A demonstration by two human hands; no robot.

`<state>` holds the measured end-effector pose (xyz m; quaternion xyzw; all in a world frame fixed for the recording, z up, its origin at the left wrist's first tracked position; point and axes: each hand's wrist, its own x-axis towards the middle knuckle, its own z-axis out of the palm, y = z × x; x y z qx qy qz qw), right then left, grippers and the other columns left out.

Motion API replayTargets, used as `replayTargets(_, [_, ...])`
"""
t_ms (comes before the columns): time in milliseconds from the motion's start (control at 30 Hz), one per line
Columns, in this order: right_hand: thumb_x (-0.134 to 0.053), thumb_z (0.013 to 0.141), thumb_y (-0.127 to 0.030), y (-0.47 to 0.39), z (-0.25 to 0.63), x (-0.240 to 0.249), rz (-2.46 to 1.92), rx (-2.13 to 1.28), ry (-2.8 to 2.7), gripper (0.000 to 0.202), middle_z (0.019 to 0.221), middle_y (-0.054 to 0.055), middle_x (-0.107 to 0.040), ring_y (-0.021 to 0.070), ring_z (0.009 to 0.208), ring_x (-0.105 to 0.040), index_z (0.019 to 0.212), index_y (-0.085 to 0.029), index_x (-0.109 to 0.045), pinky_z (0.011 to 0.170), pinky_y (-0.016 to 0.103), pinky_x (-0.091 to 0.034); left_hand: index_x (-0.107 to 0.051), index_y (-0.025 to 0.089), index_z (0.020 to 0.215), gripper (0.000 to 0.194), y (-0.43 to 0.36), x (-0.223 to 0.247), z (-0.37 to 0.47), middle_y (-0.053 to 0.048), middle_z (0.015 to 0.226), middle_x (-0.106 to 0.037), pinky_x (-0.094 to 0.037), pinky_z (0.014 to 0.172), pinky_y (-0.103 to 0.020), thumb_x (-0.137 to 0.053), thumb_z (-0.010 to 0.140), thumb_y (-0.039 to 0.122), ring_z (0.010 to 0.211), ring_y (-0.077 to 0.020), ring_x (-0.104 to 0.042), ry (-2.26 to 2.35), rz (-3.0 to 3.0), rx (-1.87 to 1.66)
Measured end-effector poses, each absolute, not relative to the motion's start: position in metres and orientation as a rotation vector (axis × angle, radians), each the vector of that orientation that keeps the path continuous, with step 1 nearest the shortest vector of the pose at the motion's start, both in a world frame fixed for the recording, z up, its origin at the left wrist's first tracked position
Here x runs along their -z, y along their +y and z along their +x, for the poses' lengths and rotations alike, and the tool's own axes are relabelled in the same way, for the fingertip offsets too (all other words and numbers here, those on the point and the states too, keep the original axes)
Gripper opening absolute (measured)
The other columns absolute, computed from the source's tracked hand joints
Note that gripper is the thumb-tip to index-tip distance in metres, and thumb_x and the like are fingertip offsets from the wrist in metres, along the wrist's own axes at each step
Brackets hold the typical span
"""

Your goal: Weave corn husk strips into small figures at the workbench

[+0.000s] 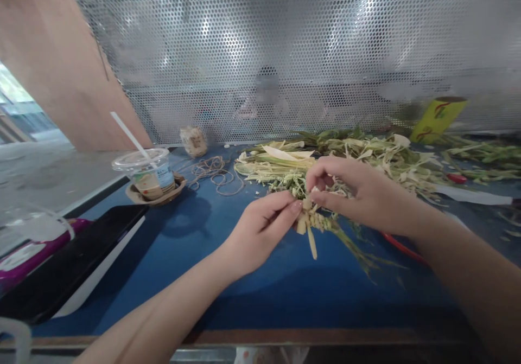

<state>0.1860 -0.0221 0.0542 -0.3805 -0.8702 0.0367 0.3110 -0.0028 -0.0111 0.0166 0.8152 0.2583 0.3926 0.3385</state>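
Note:
My left hand (266,228) pinches a small bundle of pale plant stems (311,224) between thumb and forefinger, above the blue table. Cut ends point down from it, and thin green-yellow stalks trail to the right. Just right of that grip, my right hand (345,193) has curled fingers and its thumb close to the forefinger. Something small and whitish shows at its fingertips, too small to name. Behind both hands lies a pile of yellow-green leaves and stalks (280,160), with small greenish seed heads partly hidden by my fingers.
On the left stand a lidded drink cup (152,177) with a straw, a loose coil of string (211,171) and a black tray-like object (77,261). More dried leaves (399,160), a yellow tube (439,117) and a knife (474,195) lie right. A perforated metal screen (285,55) closes the back.

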Motion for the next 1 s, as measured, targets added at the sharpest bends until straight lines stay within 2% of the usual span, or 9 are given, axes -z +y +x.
replayTargets(133, [-0.058, 0.076, -0.037, -0.0173, 0.1871, -0.0514, -1.002, -0.277, -2.302, 0.023, 0.085, 0.0, -0.058, 0.0122, 0.076, -0.052, 0.095, -0.024, -0.058, 0.067, 0.024, -0.041, -0.042, 0.016, 0.061, 0.028, -0.012, -0.0159, -0.0037, 0.004, 0.059, -0.037, -0.032, 0.055, -0.02, -0.037, 0.088, 0.023, 0.057, -0.0079, -0.036, 0.642, 2.207, -0.985])
replayTargets(500, [-0.064, 0.068, -0.042, -0.018, 0.1863, -0.0545, -1.058, -0.542, -2.335, 0.025, 0.076, -0.002, -0.055, 0.0117, 0.068, -0.05, 0.083, -0.022, -0.057, 0.059, 0.023, -0.039, -0.048, 0.016, 0.065, 0.026, -0.0087, -0.018, -0.0042, 0.003, 0.061, -0.044, -0.035, 0.059, -0.018, -0.04, 0.088, 0.024, 0.06, -0.0074, -0.041, 0.611, 2.263, -0.898])
replayTargets(633, [-0.065, 0.069, -0.037, -0.0197, 0.1851, -0.0539, -1.081, -0.473, -2.311, 0.021, 0.079, -0.002, -0.059, 0.012, 0.07, -0.052, 0.083, -0.023, -0.06, 0.061, 0.024, -0.041, -0.054, 0.015, 0.067, 0.022, -0.0066, -0.0143, -0.004, 0.002, 0.063, -0.049, -0.037, 0.061, -0.018, -0.044, 0.086, 0.024, 0.062, -0.0076, -0.045, 0.622, 2.217, -0.939])
replayTargets(767, [-0.063, 0.072, -0.035, -0.0192, 0.1843, -0.0511, -0.999, -0.336, -2.287, 0.017, 0.084, 0.0, -0.065, 0.0141, 0.078, -0.057, 0.083, -0.023, -0.064, 0.071, 0.028, -0.041, -0.056, 0.014, 0.066, 0.02, -0.0043, -0.0125, -0.0027, 0.002, 0.06, -0.052, -0.038, 0.056, -0.018, -0.049, 0.083, 0.022, 0.058, -0.0073, -0.047, 0.695, 2.163, -1.007])
replayTargets(900, [-0.061, 0.076, -0.031, -0.021, 0.183, -0.0493, -0.977, -0.046, -2.306, 0.008, 0.087, -0.001, -0.067, 0.0165, 0.083, -0.058, 0.077, -0.026, -0.067, 0.082, 0.037, -0.031, -0.059, 0.015, 0.065, 0.019, -0.0035, -0.0116, -0.002, 0.002, 0.059, -0.057, -0.04, 0.055, -0.017, -0.052, 0.081, 0.022, 0.057, -0.0074, -0.05, 0.743, 2.174, -1.069])
replayTargets(1000, [-0.057, 0.079, -0.031, -0.0225, 0.1829, -0.0499, -0.956, 0.121, -2.357, 0.012, 0.087, -0.002, -0.067, 0.0172, 0.085, -0.058, 0.075, -0.027, -0.068, 0.083, 0.04, -0.027, -0.061, 0.015, 0.064, 0.018, -0.0038, -0.0112, -0.0024, 0.001, 0.059, -0.061, -0.041, 0.055, -0.018, -0.055, 0.079, 0.024, 0.057, -0.008, -0.052, 0.768, 2.193, -1.123])
